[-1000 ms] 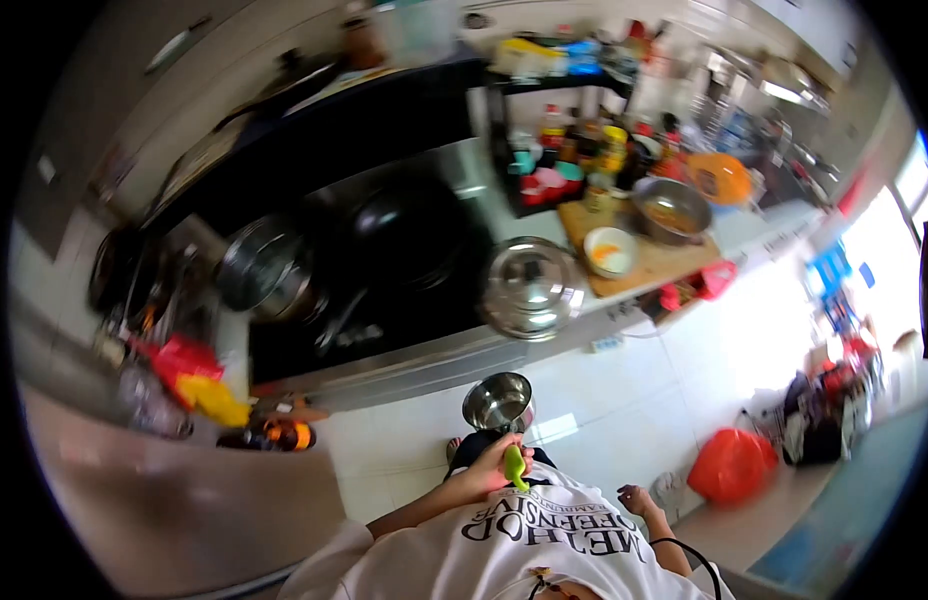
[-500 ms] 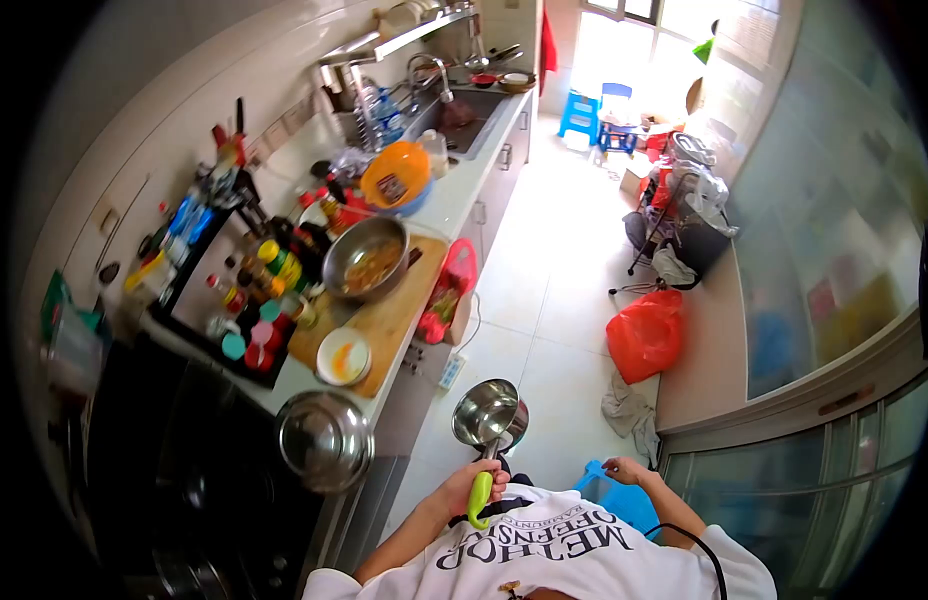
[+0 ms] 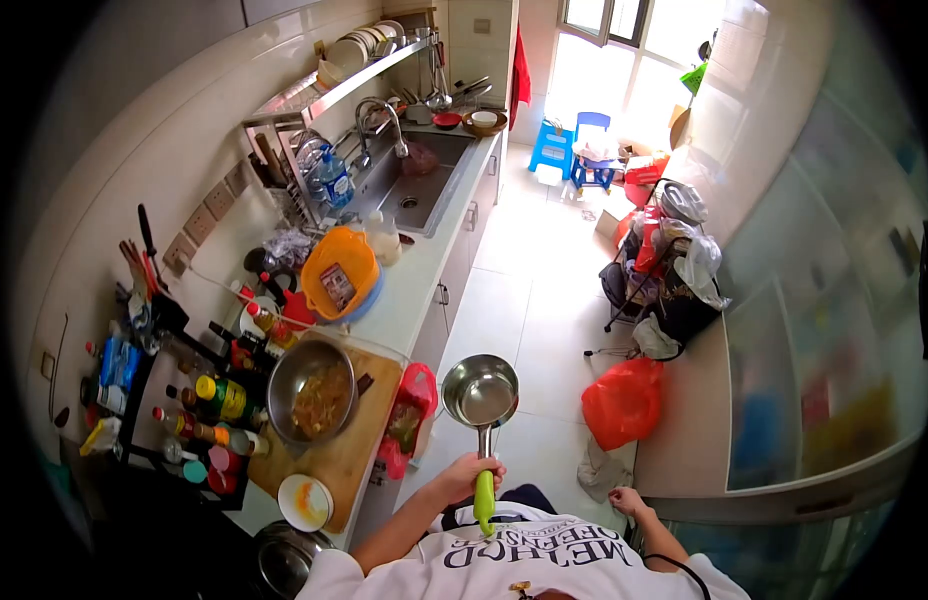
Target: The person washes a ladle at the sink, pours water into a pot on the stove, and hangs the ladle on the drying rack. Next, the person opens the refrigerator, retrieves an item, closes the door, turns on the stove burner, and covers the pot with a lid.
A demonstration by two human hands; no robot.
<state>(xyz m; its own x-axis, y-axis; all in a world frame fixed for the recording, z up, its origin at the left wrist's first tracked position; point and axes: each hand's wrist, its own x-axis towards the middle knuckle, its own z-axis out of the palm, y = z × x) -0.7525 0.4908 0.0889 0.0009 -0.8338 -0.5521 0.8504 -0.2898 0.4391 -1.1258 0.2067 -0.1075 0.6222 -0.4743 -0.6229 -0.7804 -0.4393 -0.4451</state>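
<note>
My left hand [image 3: 466, 480] is wrapped round the green-ended handle of a small steel saucepan [image 3: 481, 390]. The saucepan hangs over the floor in front of me, with a shiny bare inside. My right hand [image 3: 627, 500] is by my right side, fingers curled, with nothing visible in it; a grey cloth [image 3: 602, 468] lies on the floor just beyond it. To the left, a steel bowl of food [image 3: 312, 388] and a white bowl with orange-yellow residue [image 3: 305, 502] rest on a wooden cutting board [image 3: 359, 425].
Along the left counter [image 3: 424, 235] stand several seasoning bottles [image 3: 224, 398], an orange basket [image 3: 341, 272] and a sink [image 3: 439, 170]. A pink-lined bin [image 3: 409, 420] is beside the counter. On the right are a red plastic bag [image 3: 624, 402] and a loaded cart [image 3: 674, 270].
My view has moved forward along the counter, toward the sink. The saucepan has come along in my left hand. My right hand has come away from a blue plastic thing, now out of view.
</note>
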